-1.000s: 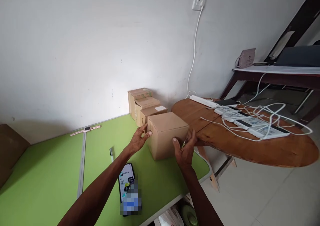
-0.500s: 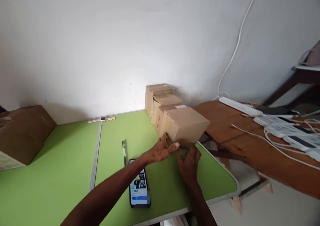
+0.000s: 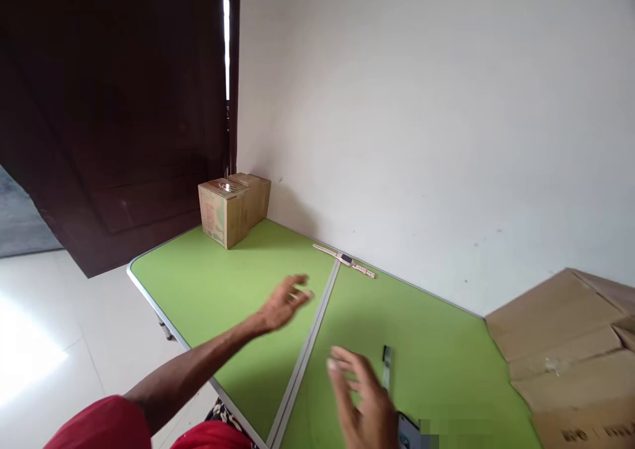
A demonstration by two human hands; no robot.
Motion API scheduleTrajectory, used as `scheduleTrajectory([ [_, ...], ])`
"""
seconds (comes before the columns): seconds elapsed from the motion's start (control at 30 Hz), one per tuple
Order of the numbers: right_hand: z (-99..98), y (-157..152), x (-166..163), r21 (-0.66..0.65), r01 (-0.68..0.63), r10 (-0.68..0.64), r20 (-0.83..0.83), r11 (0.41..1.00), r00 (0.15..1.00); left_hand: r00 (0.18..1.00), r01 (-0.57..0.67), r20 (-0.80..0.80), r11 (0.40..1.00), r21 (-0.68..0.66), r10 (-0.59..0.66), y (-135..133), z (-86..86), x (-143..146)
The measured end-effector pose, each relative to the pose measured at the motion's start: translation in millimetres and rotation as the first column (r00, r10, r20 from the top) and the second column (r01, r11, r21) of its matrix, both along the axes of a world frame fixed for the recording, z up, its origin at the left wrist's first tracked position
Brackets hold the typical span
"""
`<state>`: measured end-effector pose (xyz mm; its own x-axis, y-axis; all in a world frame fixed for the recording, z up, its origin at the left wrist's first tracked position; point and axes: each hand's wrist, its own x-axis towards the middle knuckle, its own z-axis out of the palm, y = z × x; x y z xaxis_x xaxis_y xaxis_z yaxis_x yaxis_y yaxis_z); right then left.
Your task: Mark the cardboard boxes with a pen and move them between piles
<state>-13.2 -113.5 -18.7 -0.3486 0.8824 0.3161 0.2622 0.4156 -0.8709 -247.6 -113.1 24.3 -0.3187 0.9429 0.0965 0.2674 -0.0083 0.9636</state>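
While both hands are hanging open and empty, I am stretching my left hand [image 3: 285, 300] toward the far cardboard box [image 3: 233, 207], not yet touching it; my right hand [image 3: 364, 399] is hovering beside the pen [image 3: 386, 364].

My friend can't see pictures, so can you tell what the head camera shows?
Two open, empty hands, left hand and right hand, hover over a green table. A cardboard box stands at its far corner by a dark door; a watch lies near the wall.
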Motion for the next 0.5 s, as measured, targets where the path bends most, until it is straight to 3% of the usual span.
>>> scheduleTrajectory([
  [0.07, 5.9, -0.7, -58.0, -0.015, -0.208, 0.208, 0.012, 0.978, 0.978, 0.931, -0.363, -0.008, 0.928, 0.089, 0.365, -4.2, 9.1, -72.5],
  [0.13, 5.4, 0.8, -95.1, -0.036, -0.351, 0.352, 0.031, 0.936, 0.936, 0.764, -0.637, 0.006, 0.753, 0.166, 0.645, -7.1, 23.4, -143.4],
  [0.2, 3.2, 1.8, -116.1, -0.078, -0.443, 0.448, 0.060, 0.893, 0.892, 0.595, -0.790, 0.013, 0.581, 0.198, 0.804, -9.4, 39.5, -208.2],
  [0.27, 2.9, 3.2, -129.2, -0.129, -0.485, 0.498, 0.091, 0.865, 0.863, 0.501, -0.848, 0.004, 0.490, 0.199, 0.865, -8.1, 52.9, -262.5],
  [0.37, 5.5, 11.9, -147.8, -0.183, -0.504, 0.527, 0.104, 0.844, 0.844, 0.506, -0.846, -0.028, 0.502, 0.182, 0.862, 2.3, 61.3, -318.4],
  [0.5, 10.7, 39.2, -186.8, -0.253, -0.494, 0.522, 0.056, 0.832, 0.851, 0.647, -0.739, -0.104, 0.655, 0.157, 0.755, 12.6, 53.2, -344.7],
])
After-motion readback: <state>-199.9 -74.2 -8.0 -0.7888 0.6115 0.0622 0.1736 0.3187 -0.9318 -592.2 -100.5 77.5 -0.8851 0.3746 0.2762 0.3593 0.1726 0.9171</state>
